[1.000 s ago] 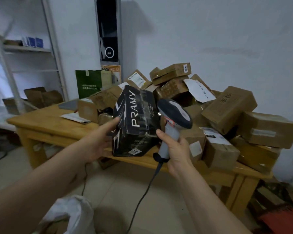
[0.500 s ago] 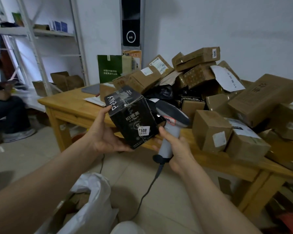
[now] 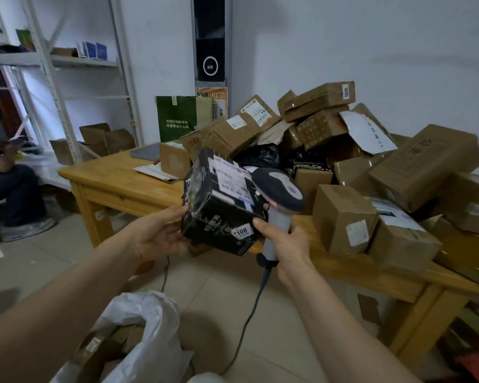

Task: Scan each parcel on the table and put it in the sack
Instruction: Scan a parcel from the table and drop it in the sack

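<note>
Here, black parcel [image 3: 221, 217] in grip of left hand [image 3: 155, 234], scanner [image 3: 281, 189] in grip of right hand [image 3: 289, 246], label [image 3: 230, 181] blurred, sack [image 3: 150, 330] cut off.

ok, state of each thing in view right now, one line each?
Black cardboard parcel: off the table, held up by left hand, white label facing up.
Grey handheld scanner: gripped by right hand, head beside the label.
White plastic sack: open on the floor, partly filled.
Brown cardboard boxes: piled on wooden table.
</note>
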### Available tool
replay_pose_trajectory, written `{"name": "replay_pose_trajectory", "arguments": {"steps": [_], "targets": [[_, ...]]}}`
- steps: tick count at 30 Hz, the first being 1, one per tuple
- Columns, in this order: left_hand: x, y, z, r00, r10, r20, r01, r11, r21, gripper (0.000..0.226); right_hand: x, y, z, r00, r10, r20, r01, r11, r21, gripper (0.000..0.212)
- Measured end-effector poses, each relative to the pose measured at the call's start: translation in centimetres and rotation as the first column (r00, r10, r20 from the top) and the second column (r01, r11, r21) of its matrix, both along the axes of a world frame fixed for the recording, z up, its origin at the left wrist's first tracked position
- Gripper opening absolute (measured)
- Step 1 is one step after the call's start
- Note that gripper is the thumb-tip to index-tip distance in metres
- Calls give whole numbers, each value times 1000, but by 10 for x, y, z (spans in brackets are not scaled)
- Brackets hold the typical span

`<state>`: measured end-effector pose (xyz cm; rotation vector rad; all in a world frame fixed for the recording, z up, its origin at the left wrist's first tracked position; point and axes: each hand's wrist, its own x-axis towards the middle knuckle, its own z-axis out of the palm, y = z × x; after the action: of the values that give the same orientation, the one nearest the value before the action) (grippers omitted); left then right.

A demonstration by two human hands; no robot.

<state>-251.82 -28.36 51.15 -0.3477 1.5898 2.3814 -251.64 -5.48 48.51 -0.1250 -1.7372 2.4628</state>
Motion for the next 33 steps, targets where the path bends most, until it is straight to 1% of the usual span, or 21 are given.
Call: {"name": "replay_pose_trajectory", "arguments": {"steps": [1, 3, 5, 8, 10, 13, 15, 17, 19, 20, 22, 23, 24, 27, 28, 30, 32, 33], "targets": [[0, -3, 0, 1000, 21, -16, -23, 997, -78, 64, 1, 1, -2, 1000, -14, -23, 14, 1000, 16, 27], [2, -6, 2, 999, 29, -43, -37, 983, -179, 49, 4, 1, -4, 997, -26, -74, 32, 996, 83, 28], [4, -6, 8, 1000, 1, -28, -8, 969, -245, 45, 7, -1, -5, 994, -18, -109, 34, 990, 140, 28], [6, -2, 17, 998, -43, 48, 54, 968, -245, 64, 9, -7, -6, 989, 24, -148, 4, 983, 184, 27], [7, 1, 16, 997, -48, 60, 65, 940, -334, 74, 10, -11, -6, 988, 53, -145, -20, 975, 219, 27], [9, -1, 10, 999, -23, 44, 37, 940, -339, 72, 13, -16, -7, 987, 107, -116, -78, 970, 230, 27], [10, -13, 14, 999, 8, 31, 3, 941, -338, 69, 15, -17, -6, 987, 132, -95, -103, 960, 261, 23], [9, -32, 24, 999, 25, 32, -10, 919, -393, 76, 17, -16, -2, 982, 172, -82, -136, 935, 328, 18], [7, -52, 34, 999, 6, 36, 16, 832, -555, 90, 19, -15, 1, 964, 260, -50, -219, 890, 401, 18], [6, -61, 39, 999, -11, 47, 39, 768, -640, 89, 20, -16, 2, 954, 300, -23, -262, 864, 430, 19], [7, -74, 50, 999, -7, 52, 44, 651, -758, 66, 23, -20, 2, 936, 350, 27, -316, 806, 501, 21], [5, -80, 54, 999, 8, 52, 36, 611, -791, 60, 24, -24, 1, 930, 366, 45, -334, 785, 522, 21], [5, -86, 59, 998, 12, 58, 40, 580, -813, 61, 26, -27, 0, 923, 381, 59, -354, 777, 520, 20], [1, -103, 69, 995, 11, 101, 85, 465, -881, 85, 31, -37, -6, 897, 431, 94, -417, 757, 502, 13], [-2, -109, 70, 994, 20, 108, 89, 422, -902, 84, 33, -38, -7, 886, 451, 102, -433, 730, 529, 11], [0, -111, 77, 994, 19, 107, 95, 337, -937, 71, 37, -41, -8, 859, 500, 105, -459, 666, 588, 11], [0, -111, 83, 993, 2, 114, 109, 284, -953, 60, 41, -44, -8, 830, 550, 92, -463, 589, 663, 17], [0, -111, 85, 992, -5, 129, 125, 266, -956, 60, 43, -45, -9, 826, 559, 78, -441, 554, 706, 21]]}}
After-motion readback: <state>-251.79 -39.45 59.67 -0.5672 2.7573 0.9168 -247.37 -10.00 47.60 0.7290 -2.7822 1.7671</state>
